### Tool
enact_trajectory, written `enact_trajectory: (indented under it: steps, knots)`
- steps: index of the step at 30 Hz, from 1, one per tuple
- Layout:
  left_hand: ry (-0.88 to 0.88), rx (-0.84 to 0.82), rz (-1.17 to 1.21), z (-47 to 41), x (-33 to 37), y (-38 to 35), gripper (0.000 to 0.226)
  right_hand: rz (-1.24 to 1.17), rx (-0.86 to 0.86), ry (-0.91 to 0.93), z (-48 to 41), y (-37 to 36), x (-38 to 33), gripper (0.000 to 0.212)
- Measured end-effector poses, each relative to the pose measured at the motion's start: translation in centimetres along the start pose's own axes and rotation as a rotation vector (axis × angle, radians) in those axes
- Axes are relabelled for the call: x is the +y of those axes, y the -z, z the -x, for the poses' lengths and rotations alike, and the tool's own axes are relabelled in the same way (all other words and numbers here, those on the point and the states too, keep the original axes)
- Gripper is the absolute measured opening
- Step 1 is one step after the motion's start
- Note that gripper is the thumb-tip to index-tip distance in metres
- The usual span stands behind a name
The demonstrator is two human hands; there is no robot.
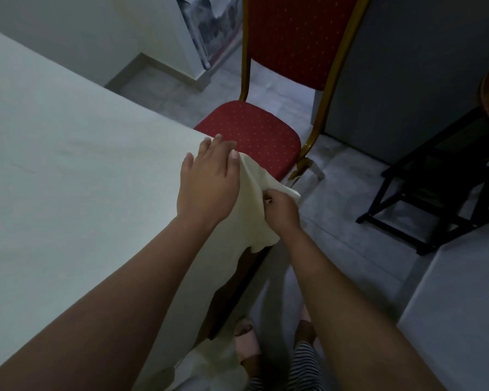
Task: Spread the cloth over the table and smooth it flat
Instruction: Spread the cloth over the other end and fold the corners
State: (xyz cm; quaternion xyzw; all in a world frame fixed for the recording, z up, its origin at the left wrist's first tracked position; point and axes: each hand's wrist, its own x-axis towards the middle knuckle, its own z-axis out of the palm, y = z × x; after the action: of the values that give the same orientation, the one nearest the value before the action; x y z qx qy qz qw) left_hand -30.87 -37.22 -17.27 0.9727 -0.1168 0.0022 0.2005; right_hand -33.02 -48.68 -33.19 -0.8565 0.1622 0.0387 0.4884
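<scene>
Most of cloth (68,165) already lying pale and nearly flat across table, left of frame; faint creases only, running toward the near corner. Table itself hidden under it except a dark strip of edge (254,258) showing below the hanging hem.

Left hand (206,179) at the corner: palm down, fingers spread wide and flat on cloth, gripping nothing, pinning fabric where top meets drop.

Just right of it, overhang bunched into soft folds off the corner. Right hand (281,210) lower, off the table edge, fingers curled closed on that loose flap, pinching it (thumb side hidden, exact hold hard to read).

Beyond corner, chair (251,134), red seat close to the hanging cloth, possibly touching. Further right, dark stand (435,193) on tiled floor, well apart.

Step in hand, by judgement: squaring and tensioning this corner. To do well:
- keep left palm flat and firm so the smoothed top does not creep
- draw flap down and slightly outward with right, not sideways, to pull out the bunching
- then sweep left palm toward the edge to chase remaining creases off
- watch hem against chair seat; snag likely if pulled toward it
- check drop hangs even along near side, where hem sits high over the dark edge.
</scene>
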Motion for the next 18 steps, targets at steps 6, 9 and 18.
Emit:
enact_trajectory:
  steps: [6, 9, 18]
  knots:
    - [0.004, -0.010, 0.002, 0.1, 0.1, 0.3, 0.042, 0.159, 0.490, -0.203, 1.0, 6.1, 3.3, 0.009]
    - [0.006, -0.026, 0.009, 0.1, 0.1, 0.3, 0.044, 0.321, 0.595, -0.114, 4.0, 7.4, 2.7, 0.011]
    - [0.018, -0.013, 0.015, 0.1, 0.0, 0.2, 0.047, 0.270, 0.132, 0.136, 16.3, -1.7, -1.8, 0.019]
